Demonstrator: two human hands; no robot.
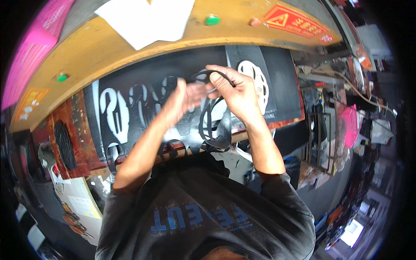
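My right hand (236,89) pinches a thin black cut-out piece (224,77) between thumb and fingers, above a black sheet (186,123). Fingers stretched out, my left hand (184,102) is beside it, slightly blurred and holding nothing I can make out. Shoe-upper-shaped openings (116,113) run across the left and middle of the sheet. Below my right hand hangs a looped black strip (212,141); whether it joins the pinched piece is unclear. A white cutting die (261,89) with curved openings rests on the sheet, right of my right hand.
A yellow machine beam (173,47) with green buttons (212,20) spans the far side, with white paper (145,21) on it. Dark strips (65,143) lie bundled at left on a worn red board (84,149). A metal rack (320,138) stands at right.
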